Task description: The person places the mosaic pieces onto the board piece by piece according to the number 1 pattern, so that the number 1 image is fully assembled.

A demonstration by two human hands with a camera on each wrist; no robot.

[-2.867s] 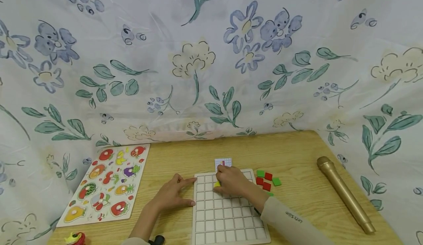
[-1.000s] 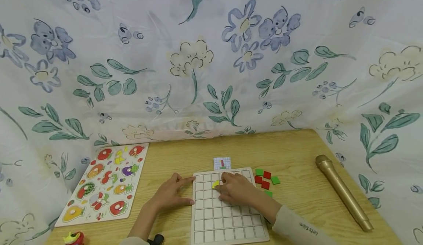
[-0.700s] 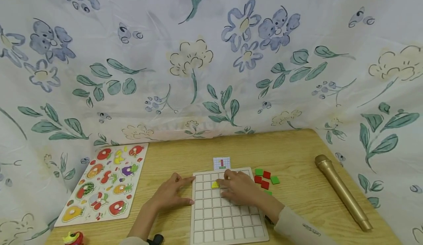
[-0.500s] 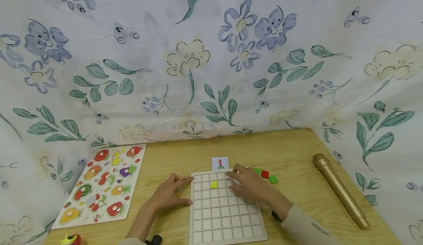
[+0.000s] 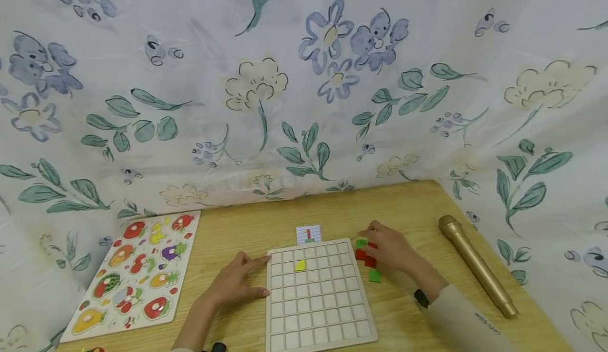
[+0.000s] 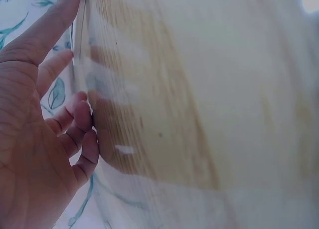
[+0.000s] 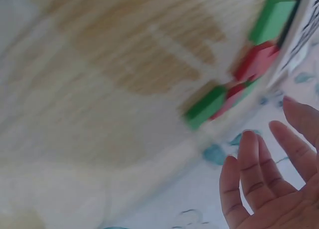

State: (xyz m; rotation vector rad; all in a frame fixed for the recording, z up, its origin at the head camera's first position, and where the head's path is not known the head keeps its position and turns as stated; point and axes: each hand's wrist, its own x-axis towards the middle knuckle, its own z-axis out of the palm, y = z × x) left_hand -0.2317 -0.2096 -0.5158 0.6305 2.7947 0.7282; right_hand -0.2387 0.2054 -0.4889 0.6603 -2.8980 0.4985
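Note:
A pale gridded board (image 5: pixel 314 303) lies on the table, with one yellow tile (image 5: pixel 300 265) in a cell of its upper part. My left hand (image 5: pixel 234 282) touches the board's left edge with thumb and forefinger extended; its other fingers bend loosely in the left wrist view. My right hand (image 5: pixel 393 249) is over the small pile beside the board's right edge, covering part of it. Red tiles (image 5: pixel 361 255) and green tiles (image 5: pixel 374 276) show there. In the right wrist view the fingers (image 7: pixel 250 169) are spread, apart from the green tile (image 7: pixel 205 107) and its neighbours.
A small printed grid card (image 5: pixel 309 234) lies just beyond the board. To the left is a fruit puzzle (image 5: pixel 138 275); a gold microphone (image 5: pixel 477 265) lies at the right. Flowered cloth (image 5: pixel 256 130) hangs behind the table.
My right hand has let go of the yellow tile, which stays on the board, and moved right to the red and green tiles. My left hand keeps its place at the board's edge.

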